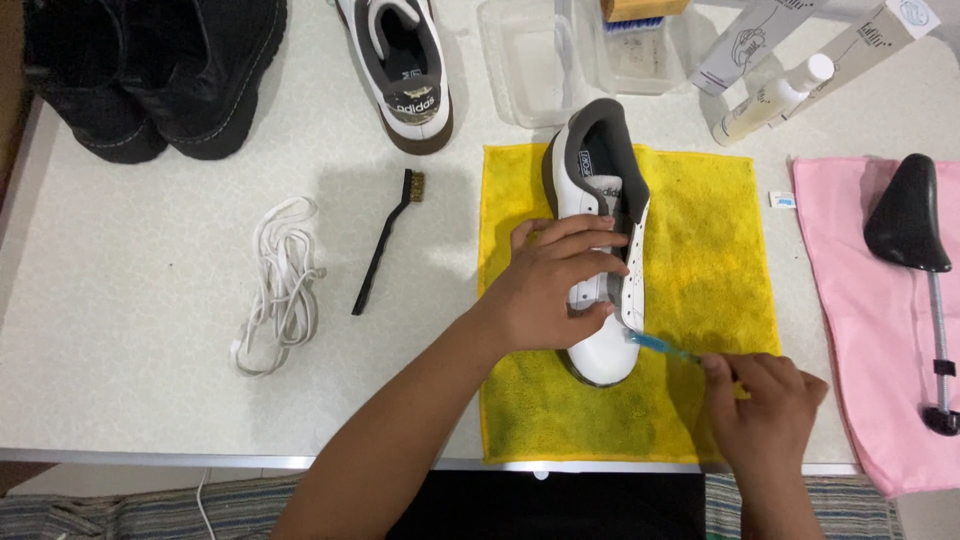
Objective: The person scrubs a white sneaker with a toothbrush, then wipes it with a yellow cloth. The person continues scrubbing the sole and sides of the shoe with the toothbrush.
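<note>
A white sneaker (600,180) with a grey lining and no laces lies on a yellow cloth (710,230) in the middle of the table. My left hand (555,285) is clamped over the sneaker's middle, holding it down. My right hand (765,395) holds a small blue-handled brush (660,344) whose tip touches the sneaker's right side near the toe.
A second white sneaker (405,70) and a pair of black boots (150,70) stand at the back. White laces (280,285) and a black wire brush (385,240) lie left. A pink cloth (850,290) with a black shoe tree (915,215), bottles and clear tubs sit right and behind.
</note>
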